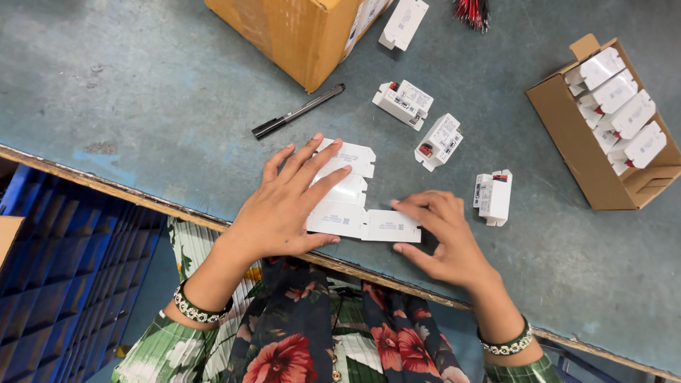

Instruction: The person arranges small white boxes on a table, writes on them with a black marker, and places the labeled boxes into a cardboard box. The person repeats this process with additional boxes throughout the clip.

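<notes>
Left hand lies flat, fingers spread, palm down, pressing the flattened white carton onto the desk near its front edge. Carton's long axis runs up-down, with a side flap pointing right. Right hand pinches that flap, fingers curled.
</notes>
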### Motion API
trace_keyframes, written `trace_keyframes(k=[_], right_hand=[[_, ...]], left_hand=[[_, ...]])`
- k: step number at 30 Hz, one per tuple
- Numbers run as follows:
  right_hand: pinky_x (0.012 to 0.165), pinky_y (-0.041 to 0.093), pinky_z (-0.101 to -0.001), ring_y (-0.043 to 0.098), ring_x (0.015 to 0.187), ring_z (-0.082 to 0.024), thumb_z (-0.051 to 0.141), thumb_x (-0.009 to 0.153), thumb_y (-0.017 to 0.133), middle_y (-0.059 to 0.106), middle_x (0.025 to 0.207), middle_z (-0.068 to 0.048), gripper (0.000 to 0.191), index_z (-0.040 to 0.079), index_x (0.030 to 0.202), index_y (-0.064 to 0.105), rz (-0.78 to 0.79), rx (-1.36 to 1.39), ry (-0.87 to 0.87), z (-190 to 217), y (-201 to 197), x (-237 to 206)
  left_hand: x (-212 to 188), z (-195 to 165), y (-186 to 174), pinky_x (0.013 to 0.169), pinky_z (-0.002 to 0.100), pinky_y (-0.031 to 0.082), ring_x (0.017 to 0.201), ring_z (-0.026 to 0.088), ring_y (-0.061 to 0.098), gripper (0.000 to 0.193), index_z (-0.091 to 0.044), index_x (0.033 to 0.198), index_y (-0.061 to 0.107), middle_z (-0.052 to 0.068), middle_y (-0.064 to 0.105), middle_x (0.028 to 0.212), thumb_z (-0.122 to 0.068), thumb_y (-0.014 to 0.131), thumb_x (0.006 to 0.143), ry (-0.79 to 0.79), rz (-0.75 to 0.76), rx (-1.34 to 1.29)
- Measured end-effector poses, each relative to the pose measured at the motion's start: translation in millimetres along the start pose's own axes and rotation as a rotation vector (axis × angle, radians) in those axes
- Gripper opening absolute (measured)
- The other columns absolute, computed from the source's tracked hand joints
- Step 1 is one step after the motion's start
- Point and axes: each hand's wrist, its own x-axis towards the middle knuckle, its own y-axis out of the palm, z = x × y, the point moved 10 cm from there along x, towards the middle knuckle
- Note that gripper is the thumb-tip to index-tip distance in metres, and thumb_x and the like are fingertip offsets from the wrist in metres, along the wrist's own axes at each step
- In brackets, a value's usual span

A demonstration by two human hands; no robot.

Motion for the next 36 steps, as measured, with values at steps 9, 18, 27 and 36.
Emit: trace_keyframes(k=[9,18,27,36], right_hand=[[0.098,0.045,-0.0408,0.059,0.124,-0.023,0.004,0.087,0.077,0.065,0.132,-0.002,0.044,0.016,0.129,0.069,-0.099,-0.504,0.021,-25,-76,24],[0.097,0.047,-0.0450,0.056,0.124,-0.024,0.004,0.071,0.079,0.065,0.124,0.003,0.055,0.021,0.122,0.068,0.226,-0.694,-0.128,-32,-42,82],[0.096,0.052,-0.0368,0.065,0.110,-0.024,0.019,0.076,0.079,0.068,0.119,-0.005,0.051,0.008,0.122,0.060,0.065,0.186,0.201,-53,-41,52],[0.087,0.053,-0.0365,0.063,0.112,-0.027,0.023,0.079,0.080,0.069,0.124,-0.009,0.053,0.010,0.130,0.068,0.216,0.000,0.136,-36,-18,37]], left_hand=[[4,-4,-3,0.119,0.058,0.018,0.151,0.039,0.024,0.102,-0.012,0.146,0.049,0.017,0.031,0.162,-0.042,0.089,0.058,0.014,0.002,-0.003],[2,-3,-4,0.118,0.058,0.018,0.151,0.039,0.025,0.101,-0.012,0.146,0.050,0.017,0.032,0.162,-0.044,0.089,0.059,0.027,-0.023,-0.005],[1,-1,-1,0.120,0.057,0.016,0.152,0.038,0.023,0.100,-0.012,0.145,0.050,0.016,0.031,0.162,-0.046,0.089,0.060,0.026,-0.018,-0.015],[2,-1,-1,0.120,0.057,0.016,0.152,0.038,0.023,0.100,-0.012,0.146,0.050,0.015,0.031,0.162,-0.047,0.089,0.060,0.019,-0.013,-0.013]])
